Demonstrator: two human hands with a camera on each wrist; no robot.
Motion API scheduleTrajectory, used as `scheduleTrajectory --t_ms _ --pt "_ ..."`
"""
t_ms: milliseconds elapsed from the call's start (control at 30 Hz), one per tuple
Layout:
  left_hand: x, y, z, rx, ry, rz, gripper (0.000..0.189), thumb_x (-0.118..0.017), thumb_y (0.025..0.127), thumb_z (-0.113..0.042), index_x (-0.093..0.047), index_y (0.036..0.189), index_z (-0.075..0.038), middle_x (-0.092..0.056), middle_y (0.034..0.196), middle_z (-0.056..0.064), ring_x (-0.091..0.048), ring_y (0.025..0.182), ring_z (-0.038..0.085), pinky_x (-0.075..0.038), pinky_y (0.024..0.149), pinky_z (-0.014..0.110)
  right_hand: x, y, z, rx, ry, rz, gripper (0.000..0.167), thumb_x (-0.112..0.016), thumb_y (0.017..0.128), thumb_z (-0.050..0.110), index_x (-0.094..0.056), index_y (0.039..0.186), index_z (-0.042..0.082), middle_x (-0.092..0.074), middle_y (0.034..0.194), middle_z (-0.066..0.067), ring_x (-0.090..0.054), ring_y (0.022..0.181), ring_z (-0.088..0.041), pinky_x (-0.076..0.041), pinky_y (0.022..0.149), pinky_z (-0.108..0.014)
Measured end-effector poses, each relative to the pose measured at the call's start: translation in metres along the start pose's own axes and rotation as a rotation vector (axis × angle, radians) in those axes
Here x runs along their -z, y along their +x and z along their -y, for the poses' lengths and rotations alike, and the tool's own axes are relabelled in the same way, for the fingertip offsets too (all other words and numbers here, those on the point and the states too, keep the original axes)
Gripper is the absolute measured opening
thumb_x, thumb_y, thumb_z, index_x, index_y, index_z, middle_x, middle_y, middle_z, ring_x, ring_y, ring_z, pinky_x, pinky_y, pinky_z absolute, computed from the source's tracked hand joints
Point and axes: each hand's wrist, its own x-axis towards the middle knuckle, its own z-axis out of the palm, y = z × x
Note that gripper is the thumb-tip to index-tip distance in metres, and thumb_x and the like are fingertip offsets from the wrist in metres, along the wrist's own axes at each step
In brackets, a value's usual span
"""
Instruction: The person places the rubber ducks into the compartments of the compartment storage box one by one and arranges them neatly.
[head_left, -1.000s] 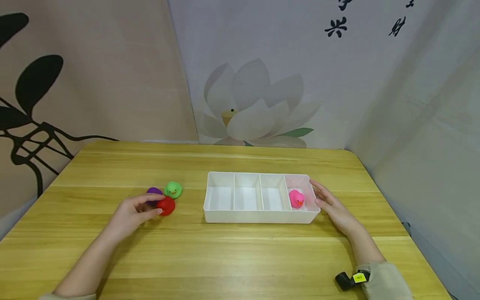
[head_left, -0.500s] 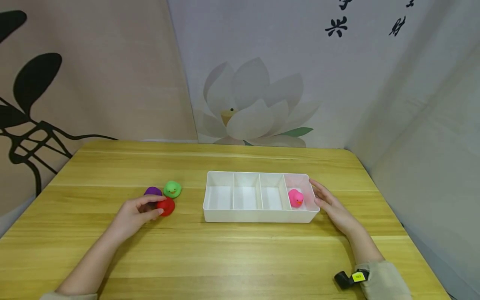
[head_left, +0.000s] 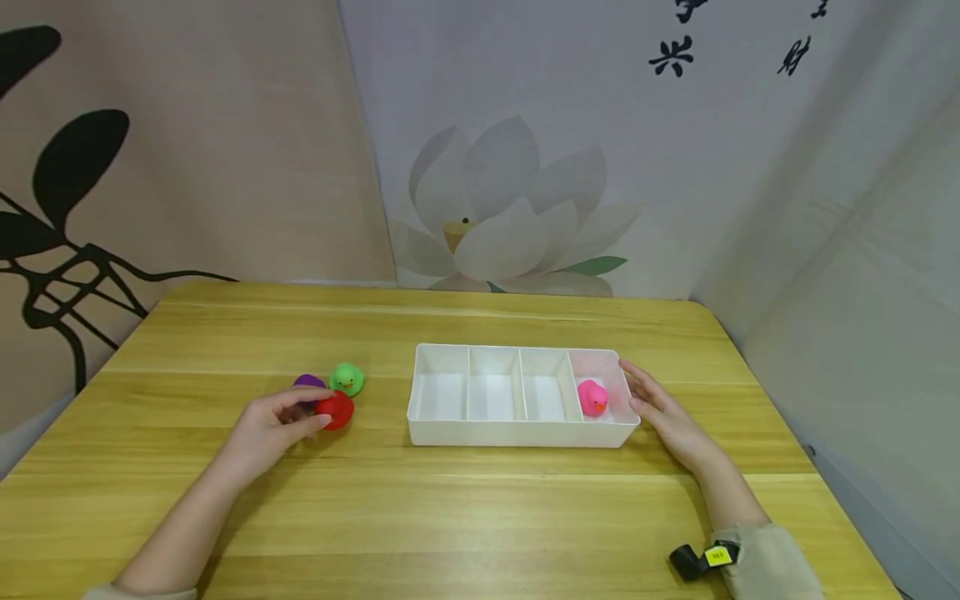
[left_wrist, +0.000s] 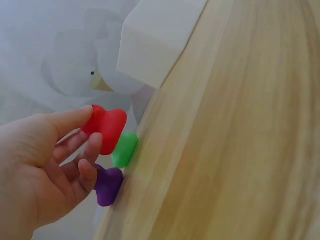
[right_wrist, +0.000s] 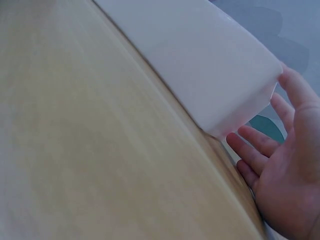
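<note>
My left hand [head_left: 262, 433] pinches a red toy duck [head_left: 337, 411] between thumb and fingers. In the left wrist view the red duck [left_wrist: 107, 127] is held above the tabletop. Close behind it stand a green toy duck [head_left: 347, 380] and a purple toy duck [head_left: 307, 381], the purple one partly hidden by my fingers. My right hand [head_left: 671, 417] rests against the right end of a white divided box [head_left: 517, 434]. In the right wrist view, the thumb of the right hand [right_wrist: 285, 165] touches the box's corner, with the other fingers loosely spread beside the end wall.
A pink toy duck [head_left: 592, 398] sits in the box's rightmost compartment. Wooden tabletop [head_left: 480, 517] lies between my arms and in front of the box. A printed cloth backdrop [head_left: 517, 167] hangs behind the table. A small black device [head_left: 701, 560] is at my right sleeve.
The red duck has risen slightly and shifted a little right in my left hand. The right hand, the box and the other ducks stay put.
</note>
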Motion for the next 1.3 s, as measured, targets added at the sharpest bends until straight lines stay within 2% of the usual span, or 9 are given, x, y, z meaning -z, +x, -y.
scheduleTrajectory --t_ms 233,467,733,833,1033,1300 --pt "-0.003 -0.002 -0.014 -0.04 -0.047 -0.019 0.034 -0.073 0.086 -0.015 -0.067 0.116 -0.001 -0.064 0.079 0.014 -0.059 0.067 0.028 -0.047 0.05 0.03 -0.001 -0.001 0.003 0.001 0.002 0.001 0.055 -0.044 0.102 0.015 -0.022 0.152 0.01 -0.023 0.15 -0.029 -0.017 0.137 -0.045 -0.01 0.105 -0.065" --pt "-0.007 -0.001 -0.029 -0.094 -0.038 -0.026 0.034 -0.075 0.084 -0.016 -0.068 0.116 -0.004 -0.064 0.105 0.009 -0.055 0.076 0.02 -0.049 0.057 0.028 0.0 -0.001 0.002 -0.015 -0.004 -0.002 0.055 -0.044 0.102 0.017 -0.023 0.152 0.012 -0.022 0.151 -0.029 -0.016 0.138 -0.045 -0.009 0.106 -0.065" --pt "-0.016 0.004 -0.045 -0.136 -0.068 0.023 0.031 -0.075 0.084 -0.014 -0.07 0.114 -0.008 -0.062 0.104 0.004 -0.056 0.076 0.021 -0.048 0.057 0.028 -0.001 -0.001 0.003 -0.001 -0.006 0.001 0.056 -0.045 0.102 0.017 -0.022 0.152 0.012 -0.024 0.149 -0.029 -0.019 0.137 -0.045 -0.011 0.106 -0.065" --pt "-0.021 0.007 -0.052 -0.156 -0.078 0.042 0.029 -0.076 0.083 -0.012 -0.071 0.112 -0.008 -0.064 0.099 0.004 -0.057 0.073 0.021 -0.047 0.055 0.027 -0.002 -0.001 0.004 -0.006 -0.007 -0.001 0.056 -0.045 0.102 0.017 -0.023 0.152 0.012 -0.024 0.15 -0.029 -0.018 0.137 -0.045 -0.01 0.106 -0.065" --pt "-0.031 0.015 -0.073 -0.177 -0.111 0.083 0.03 -0.077 0.082 -0.012 -0.071 0.111 -0.007 -0.065 0.107 0.006 -0.056 0.07 0.021 -0.045 0.053 0.026 -0.002 -0.001 0.004 0.002 0.004 0.001 0.055 -0.045 0.102 0.016 -0.022 0.152 0.011 -0.023 0.15 -0.029 -0.019 0.137 -0.044 -0.01 0.106 -0.063" --pt "-0.044 0.025 -0.097 -0.193 -0.114 0.125 0.028 -0.078 0.082 -0.014 -0.072 0.109 -0.014 -0.065 0.108 0.001 -0.055 0.073 0.024 -0.045 0.054 0.027 -0.002 0.0 0.002 0.0 0.006 0.001 0.055 -0.044 0.102 0.017 -0.022 0.152 0.012 -0.023 0.15 -0.029 -0.019 0.137 -0.044 -0.011 0.106 -0.064"
